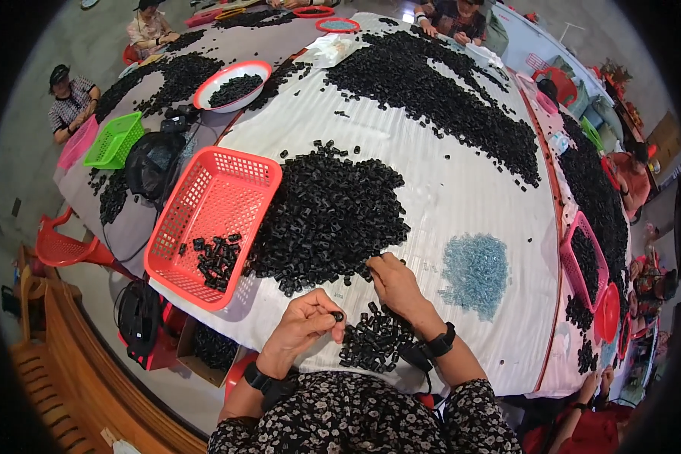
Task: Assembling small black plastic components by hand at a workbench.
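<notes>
My left hand (304,330) is closed, pinching a small black cylindrical plastic part (338,316) between thumb and fingers. My right hand (399,284) reaches to the near right edge of a large heap of black plastic parts (333,212); its fingers are pressed together, and whatever they hold is hidden. A smaller pile of similar black parts (372,338) lies between my forearms, close to my body. To the right of my right hand is a patch of small clear bluish pieces (477,274). Left of the heap, a red plastic basket (259,168) holds some black parts at its near end.
A white cloth (499,348) covers the table. Farther off lie a long black heap (446,98), a white red-rimmed basin (253,69) and a green basket (117,140). A pink basket (583,253) stands at right. Several people sit around the tables. A wooden chair (76,378) is at lower left.
</notes>
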